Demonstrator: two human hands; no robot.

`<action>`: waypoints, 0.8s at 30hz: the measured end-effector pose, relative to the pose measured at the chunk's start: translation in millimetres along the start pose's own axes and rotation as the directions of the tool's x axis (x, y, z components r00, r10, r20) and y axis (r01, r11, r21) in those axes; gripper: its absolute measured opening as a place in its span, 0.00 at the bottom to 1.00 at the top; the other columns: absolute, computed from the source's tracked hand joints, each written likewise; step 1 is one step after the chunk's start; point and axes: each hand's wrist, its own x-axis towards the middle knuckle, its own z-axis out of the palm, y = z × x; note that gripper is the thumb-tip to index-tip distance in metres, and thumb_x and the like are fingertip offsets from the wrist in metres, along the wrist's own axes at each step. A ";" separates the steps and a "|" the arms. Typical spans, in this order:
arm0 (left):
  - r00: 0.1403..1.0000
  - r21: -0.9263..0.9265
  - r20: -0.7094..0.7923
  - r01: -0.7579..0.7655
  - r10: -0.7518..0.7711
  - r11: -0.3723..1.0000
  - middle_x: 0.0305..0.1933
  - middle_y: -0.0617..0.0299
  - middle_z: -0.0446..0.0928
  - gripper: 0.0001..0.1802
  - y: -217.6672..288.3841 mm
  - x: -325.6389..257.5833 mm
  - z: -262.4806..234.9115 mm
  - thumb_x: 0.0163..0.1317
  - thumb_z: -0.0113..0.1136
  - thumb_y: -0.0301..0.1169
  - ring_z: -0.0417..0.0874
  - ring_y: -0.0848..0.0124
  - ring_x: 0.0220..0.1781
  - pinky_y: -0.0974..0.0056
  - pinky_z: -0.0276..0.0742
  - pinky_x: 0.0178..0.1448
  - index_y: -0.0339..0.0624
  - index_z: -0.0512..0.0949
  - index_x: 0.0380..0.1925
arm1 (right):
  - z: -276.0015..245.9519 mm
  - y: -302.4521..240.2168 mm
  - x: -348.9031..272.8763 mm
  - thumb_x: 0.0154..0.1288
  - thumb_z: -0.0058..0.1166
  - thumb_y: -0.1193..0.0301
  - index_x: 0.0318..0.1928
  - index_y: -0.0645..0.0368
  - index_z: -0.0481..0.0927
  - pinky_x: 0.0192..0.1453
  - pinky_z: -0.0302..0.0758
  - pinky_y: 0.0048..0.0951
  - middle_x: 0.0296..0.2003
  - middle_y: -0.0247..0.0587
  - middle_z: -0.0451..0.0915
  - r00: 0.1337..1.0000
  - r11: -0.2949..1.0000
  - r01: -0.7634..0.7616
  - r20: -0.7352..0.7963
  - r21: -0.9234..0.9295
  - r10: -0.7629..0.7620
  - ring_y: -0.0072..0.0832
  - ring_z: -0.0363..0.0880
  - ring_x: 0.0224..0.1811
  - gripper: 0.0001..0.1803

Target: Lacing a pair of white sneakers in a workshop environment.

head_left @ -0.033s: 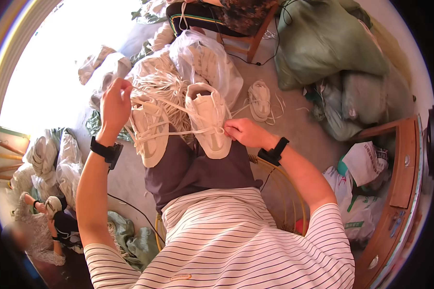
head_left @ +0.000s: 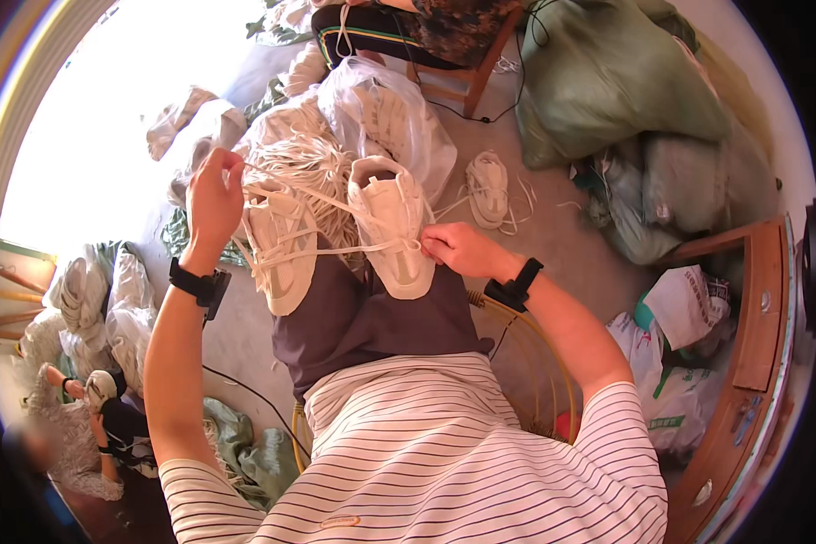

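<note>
Two white sneakers lie on my lap, one on the left (head_left: pixel 276 249) and one on the right (head_left: pixel 392 227). My left hand (head_left: pixel 213 195) is raised beside the left sneaker and pinches the end of a white lace (head_left: pixel 335 201). The lace runs tight across to the right sneaker. My right hand (head_left: pixel 458 249) rests at the near side of the right sneaker and pinches the lace there. Both wrists wear black bands. A thick bundle of loose white laces (head_left: pixel 304 163) lies just beyond the shoes.
A clear plastic bag of white shoes (head_left: pixel 394 113) sits behind the bundle, and a single shoe (head_left: pixel 488 186) lies on the floor. Green sacks (head_left: pixel 607 82) pile at the upper right. A wooden cabinet (head_left: pixel 757 308) stands right. Another person (head_left: pixel 72 426) sits lower left.
</note>
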 end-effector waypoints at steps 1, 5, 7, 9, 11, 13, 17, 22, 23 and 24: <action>0.999 -0.018 -0.008 0.032 -0.033 0.999 0.33 0.53 0.80 0.03 -3.8 -1.4 1.4 0.63 0.55 0.24 0.81 0.53 0.38 0.58 0.75 0.45 0.36 0.75 0.34 | 0.1 0.8 0.6 0.66 0.46 0.70 0.32 0.65 0.75 0.36 0.70 0.37 0.25 0.48 0.76 1.000 1.000 -0.005 0.005 0.005 0.005 0.39 0.73 0.27 0.11; 0.994 0.072 -0.053 -0.093 0.097 0.993 0.43 0.56 0.79 0.08 7.4 -14.0 19.4 0.61 0.59 0.26 0.82 0.54 0.42 0.57 0.76 0.47 0.40 0.77 0.41 | 1.6 2.0 0.5 0.66 0.46 0.71 0.33 0.65 0.75 0.36 0.70 0.36 0.25 0.48 0.76 1.000 1.000 0.003 -0.004 -0.008 -0.003 0.39 0.73 0.27 0.09; 0.992 0.055 0.041 -0.120 0.117 0.991 0.50 0.58 0.76 0.13 43.3 -24.3 27.0 0.59 0.62 0.27 0.82 0.55 0.43 0.56 0.77 0.47 0.44 0.78 0.45 | 3.4 0.3 -1.6 0.65 0.48 0.72 0.34 0.65 0.75 0.36 0.70 0.36 0.25 0.48 0.76 0.999 1.000 -0.025 -0.024 -0.007 0.025 0.39 0.73 0.28 0.08; 0.959 -0.069 0.237 -0.141 0.154 0.988 0.53 0.59 0.75 0.16 59.6 -39.4 42.4 0.58 0.64 0.29 0.82 0.57 0.42 0.56 0.79 0.42 0.48 0.79 0.47 | 6.6 -4.3 -1.1 0.64 0.50 0.71 0.34 0.65 0.74 0.36 0.70 0.36 0.25 0.48 0.76 0.999 1.000 -0.010 -0.032 -0.022 0.010 0.38 0.73 0.27 0.08; 0.888 -0.230 0.323 -0.262 0.327 0.937 0.53 0.61 0.74 0.15 81.0 -54.6 53.5 0.57 0.65 0.32 0.83 0.58 0.38 0.56 0.80 0.40 0.48 0.79 0.46 | 12.1 -8.8 -0.1 0.63 0.52 0.71 0.34 0.65 0.74 0.36 0.71 0.36 0.25 0.47 0.76 0.999 0.999 0.011 -0.037 -0.036 -0.012 0.38 0.73 0.27 0.09; 0.820 -0.288 0.377 -0.337 0.430 0.896 0.49 0.61 0.74 0.14 92.6 -62.5 63.9 0.58 0.64 0.31 0.83 0.58 0.37 0.55 0.79 0.40 0.48 0.79 0.45 | 16.3 -14.0 -0.6 0.61 0.59 0.66 0.30 0.64 0.73 0.33 0.70 0.35 0.23 0.44 0.75 0.999 0.997 0.019 -0.047 -0.077 -0.023 0.36 0.73 0.25 0.14; 0.766 -0.301 0.405 -0.403 0.499 0.864 0.42 0.60 0.73 0.09 87.1 -60.3 79.3 0.59 0.61 0.29 0.81 0.57 0.34 0.55 0.77 0.37 0.45 0.79 0.40 | 25.6 -21.0 6.4 0.59 0.63 0.60 0.28 0.62 0.73 0.30 0.70 0.35 0.21 0.41 0.74 0.997 0.992 -0.054 -0.058 -0.111 0.048 0.34 0.72 0.24 0.18; 0.750 -0.270 0.448 -0.406 0.487 0.873 0.34 0.57 0.75 0.04 89.6 -56.0 85.6 0.59 0.59 0.28 0.81 0.55 0.34 0.54 0.76 0.37 0.42 0.78 0.34 | 36.9 -12.2 11.5 0.55 0.66 0.54 0.25 0.61 0.71 0.28 0.68 0.35 0.20 0.40 0.73 0.983 0.989 -0.105 -0.164 -0.101 0.088 0.33 0.70 0.22 0.24; 0.768 -0.292 0.445 -0.361 0.460 0.886 0.31 0.55 0.75 0.03 91.6 -55.4 84.8 0.58 0.58 0.28 0.81 0.54 0.34 0.53 0.76 0.37 0.41 0.78 0.32 | 38.9 -11.9 11.6 0.55 0.66 0.54 0.25 0.61 0.71 0.28 0.68 0.35 0.20 0.40 0.73 0.982 0.989 -0.107 -0.166 -0.099 0.090 0.33 0.70 0.22 0.24; 0.768 -0.291 0.447 -0.360 0.459 0.886 0.31 0.55 0.75 0.03 91.5 -55.8 84.5 0.58 0.58 0.28 0.81 0.54 0.34 0.53 0.76 0.37 0.41 0.78 0.32 | 40.4 -14.9 12.2 0.54 0.67 0.54 0.25 0.61 0.71 0.28 0.67 0.35 0.20 0.40 0.73 0.978 0.987 -0.111 -0.188 -0.115 0.088 0.34 0.70 0.22 0.24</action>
